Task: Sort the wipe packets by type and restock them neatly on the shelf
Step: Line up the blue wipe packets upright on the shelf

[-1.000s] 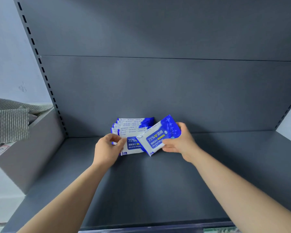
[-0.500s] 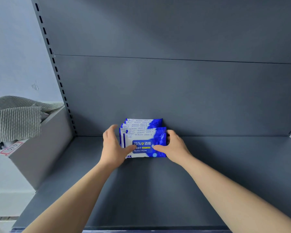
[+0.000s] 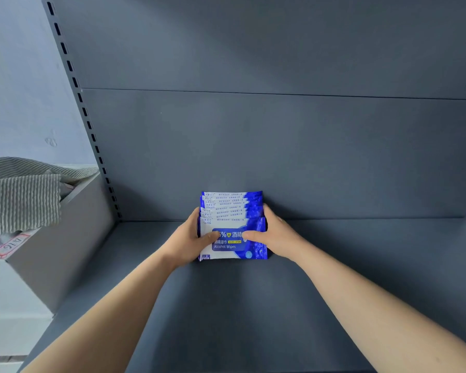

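1. Head view: the row of wipe packets [image 3: 231, 208] stands on edge at the back edge of the shelf [image 3: 253, 319], left of its middle, against the back panel [image 3: 280, 157]. The front packet [image 3: 226, 250] faces the camera, long axis running left to right.
2. The left hand [image 3: 187, 239] clasps the row's left end and the right hand [image 3: 279, 235] its right end, with both thumbs on the front packet's face.
3. Both hands are equally near. Squaring up likely means squeezing inward along that axis.
4. The fingertips behind the row are hidden and the packet count is unclear. Only one type shows. The grey box [image 3: 57, 251] with striped cloth [image 3: 22, 195] is cut off at the left.
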The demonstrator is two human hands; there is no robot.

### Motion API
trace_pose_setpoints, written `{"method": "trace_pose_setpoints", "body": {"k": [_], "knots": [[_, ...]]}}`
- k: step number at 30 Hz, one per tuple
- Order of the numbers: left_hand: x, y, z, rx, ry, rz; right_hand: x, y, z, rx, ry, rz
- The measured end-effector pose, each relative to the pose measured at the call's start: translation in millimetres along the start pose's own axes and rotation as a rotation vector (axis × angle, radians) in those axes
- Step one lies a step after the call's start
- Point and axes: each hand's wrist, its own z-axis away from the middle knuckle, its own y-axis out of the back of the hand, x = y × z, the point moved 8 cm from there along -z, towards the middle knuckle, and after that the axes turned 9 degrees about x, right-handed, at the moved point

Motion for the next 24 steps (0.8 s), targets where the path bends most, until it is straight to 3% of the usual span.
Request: {"method": "trace_pose_setpoints", "body": {"k": [7,14,19,24], "knots": [[-7,-5,6,0.000,0.001,-0.019,2,-10,7,-0.074,0.041,-0.011],[-2,1,19,0.141,-0.051,-0.156,0,3,16,0.109,0.095,0.145],[2,-3,25,0.072,-0.047,-0.229,2,1,25,0.109,0.092,0.172],[13,3,14,0.194,-0.075,-0.312,-12,6,19,0.227,0.140,0.255]]}}
